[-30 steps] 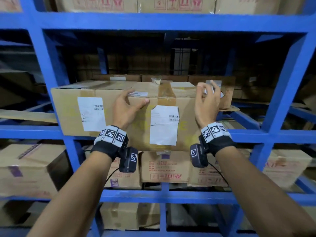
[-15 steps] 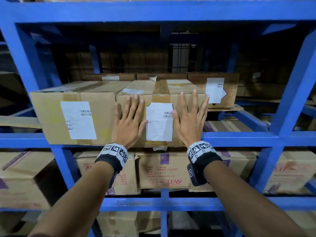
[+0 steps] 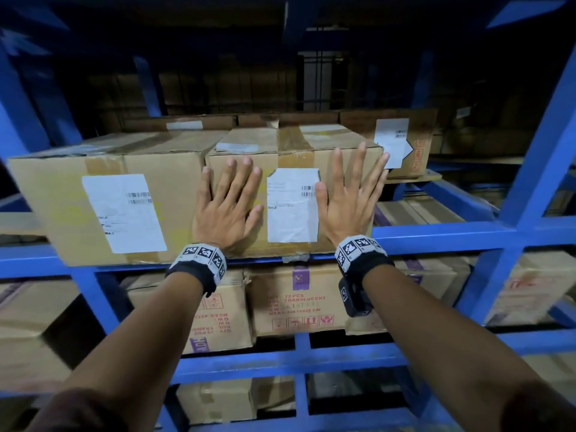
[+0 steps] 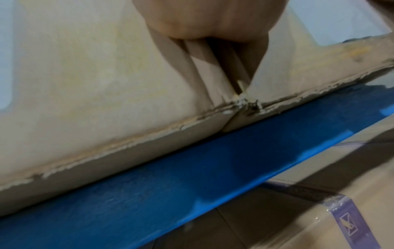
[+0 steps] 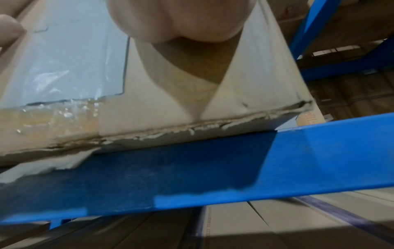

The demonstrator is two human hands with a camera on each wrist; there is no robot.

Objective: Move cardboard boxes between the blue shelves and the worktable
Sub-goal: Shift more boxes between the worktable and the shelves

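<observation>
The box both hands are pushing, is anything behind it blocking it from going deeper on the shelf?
Yes. More cardboard boxes stand right behind the pushed box, so it seems to have little room left.

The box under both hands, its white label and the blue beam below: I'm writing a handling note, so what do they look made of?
Box: brown corrugated cardboard, matte, its bottom edge frayed pale.
Label: white paper, apparently under glossy clear tape, which glints in the right wrist view.
Beam: probably painted steel, flat blue coat, though the metal itself doesn't show.
</observation>
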